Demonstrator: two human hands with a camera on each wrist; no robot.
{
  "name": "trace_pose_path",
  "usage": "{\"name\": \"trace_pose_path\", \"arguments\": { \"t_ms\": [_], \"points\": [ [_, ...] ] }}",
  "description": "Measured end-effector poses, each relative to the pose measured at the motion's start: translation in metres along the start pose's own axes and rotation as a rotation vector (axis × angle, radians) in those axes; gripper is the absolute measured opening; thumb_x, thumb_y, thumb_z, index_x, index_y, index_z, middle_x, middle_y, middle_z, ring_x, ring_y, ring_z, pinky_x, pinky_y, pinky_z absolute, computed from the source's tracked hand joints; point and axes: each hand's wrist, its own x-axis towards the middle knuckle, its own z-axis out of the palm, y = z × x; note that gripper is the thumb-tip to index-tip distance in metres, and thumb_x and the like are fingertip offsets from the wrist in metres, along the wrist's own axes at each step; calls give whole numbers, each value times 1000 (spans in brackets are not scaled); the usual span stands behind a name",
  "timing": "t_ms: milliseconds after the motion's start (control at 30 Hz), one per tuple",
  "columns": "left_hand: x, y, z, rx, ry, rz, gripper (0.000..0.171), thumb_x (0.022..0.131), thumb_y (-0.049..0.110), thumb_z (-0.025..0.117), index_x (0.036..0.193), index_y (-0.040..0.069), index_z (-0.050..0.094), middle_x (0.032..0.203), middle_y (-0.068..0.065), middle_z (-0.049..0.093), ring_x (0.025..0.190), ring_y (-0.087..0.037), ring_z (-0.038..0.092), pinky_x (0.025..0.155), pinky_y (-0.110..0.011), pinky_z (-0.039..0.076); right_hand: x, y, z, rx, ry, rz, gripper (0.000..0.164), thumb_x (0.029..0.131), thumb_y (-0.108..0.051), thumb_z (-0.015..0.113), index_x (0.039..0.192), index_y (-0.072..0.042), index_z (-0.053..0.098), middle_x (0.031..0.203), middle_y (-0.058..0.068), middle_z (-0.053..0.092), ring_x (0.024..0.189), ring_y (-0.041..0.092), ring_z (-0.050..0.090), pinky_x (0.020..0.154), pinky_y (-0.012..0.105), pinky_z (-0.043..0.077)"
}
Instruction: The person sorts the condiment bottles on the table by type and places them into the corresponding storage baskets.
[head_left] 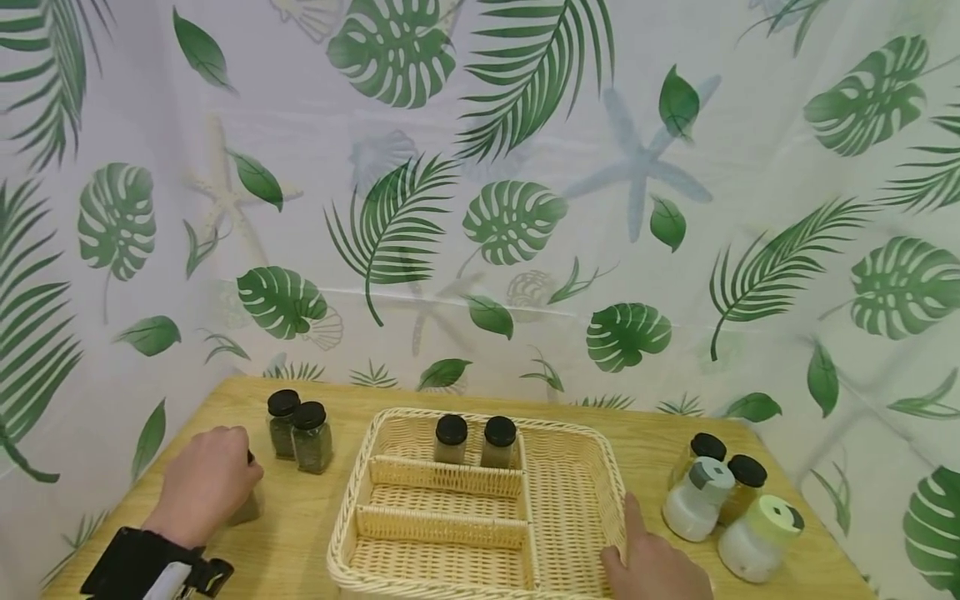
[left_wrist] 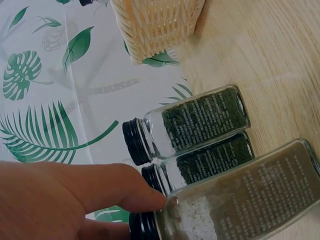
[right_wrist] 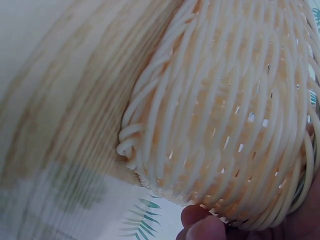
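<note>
My left hand pinches the black lid of a glass spice jar filled with greyish-brown powder, at the left of the table. Just beyond it stand two black-lidded jars of dark green dried herbs, side by side. A pale woven basket with dividers sits in the middle. Its back compartment contains two black-lidded spice jars. On the basket's right side, my right hand grips the rim, its thumb inside. The right wrist view has the woven wall close up, with fingertips at its edge.
To the right of the basket stand two black-lidded jars and two white-filled shakers, one with a grey lid and one with a yellow-green lid. A leaf-print cloth hangs behind the wooden table.
</note>
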Motion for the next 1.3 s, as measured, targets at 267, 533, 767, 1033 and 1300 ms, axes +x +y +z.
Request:
{"name": "trace_pose_path", "arguments": {
  "t_ms": [267,533,767,1033,1300],
  "points": [
    [4,8,-3,-36,5,17,14,80,4,67,75,2,54,72,-8,49,66,-24,45,55,-35,34,-1,0,-3,3,-9,4,83,97,-41,50,158,4,16,61,4,56,52,22,55,48,41,41],
    [4,24,-17,-49,58,80,11,78,4,67,84,-2,61,75,-8,53,69,-24,49,60,-37,39,2,0,-2,-16,-17,13,83,97,-41,51,157,4,16,62,4,57,53,22,56,50,42,42],
    [8,39,-27,-57,88,109,8,78,4,66,83,-1,61,75,-7,53,70,-24,49,62,-38,39,2,1,-1,-17,-16,10,83,97,-41,50,157,4,16,64,3,58,54,22,57,50,43,44],
    [8,46,-33,-67,133,161,16,77,2,67,90,-6,65,80,-13,60,78,-33,59,70,-48,48,2,0,0,-16,-18,7,83,97,-41,50,157,4,17,65,3,59,55,22,58,51,44,44],
    [15,58,-39,-51,174,211,11,77,2,67,75,5,57,71,-5,51,69,-24,50,62,-38,39,2,-1,0,-13,-22,5,83,97,-41,50,157,5,16,63,3,57,54,22,57,50,42,43]
  ]
}}
